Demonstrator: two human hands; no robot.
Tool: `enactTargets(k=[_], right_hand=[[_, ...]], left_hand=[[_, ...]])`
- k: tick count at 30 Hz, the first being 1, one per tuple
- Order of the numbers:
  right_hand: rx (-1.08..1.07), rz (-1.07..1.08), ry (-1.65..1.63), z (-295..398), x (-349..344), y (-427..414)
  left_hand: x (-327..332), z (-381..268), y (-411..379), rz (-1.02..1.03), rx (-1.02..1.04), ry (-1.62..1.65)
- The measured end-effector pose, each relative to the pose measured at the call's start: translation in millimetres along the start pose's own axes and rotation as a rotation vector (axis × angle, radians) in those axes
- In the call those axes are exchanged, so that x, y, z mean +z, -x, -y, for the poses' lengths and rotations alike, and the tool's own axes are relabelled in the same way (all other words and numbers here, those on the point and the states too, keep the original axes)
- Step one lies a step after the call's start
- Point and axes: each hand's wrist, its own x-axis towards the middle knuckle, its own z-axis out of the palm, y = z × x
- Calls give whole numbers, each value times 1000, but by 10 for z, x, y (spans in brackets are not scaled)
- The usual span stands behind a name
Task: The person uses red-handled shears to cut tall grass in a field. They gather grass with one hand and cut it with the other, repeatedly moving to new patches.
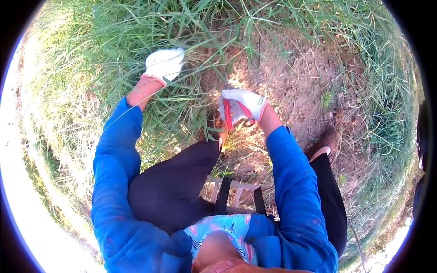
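Observation:
My left hand (165, 65), in a white knit glove, is closed among long green grass blades (194, 56) at the upper left of bare soil. Its fingertips are hidden by the glove's back and the grass. Nearer to me, my right hand (243, 102), gloved the same way, grips red-handled pruning shears (228, 114). The two handles are spread apart, with their ends pointing back at me. The shears' blades are hard to make out beyond the glove, towards the grass edge.
Bare reddish-brown soil (290, 82) spreads ahead and to the right, ringed by tall grass (385, 136). My shoes (327, 141) stand on either side of the right hand. A low stool frame (244, 186) with black straps is beneath me. Dry cut grass (71, 167) lies left.

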Motion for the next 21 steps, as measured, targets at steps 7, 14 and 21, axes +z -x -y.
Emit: enactTargets(k=[7,14,21], right_hand=[[-21,110,115,424,27,-410],[-200,-49,-38,471,238,-694],[-58,208,-239,212,134,-569]], left_hand=[[-102,32,-48,249,-227,132],[-124,-67,-16,278,-297,197],[-9,259,-24,186,-517,516]])
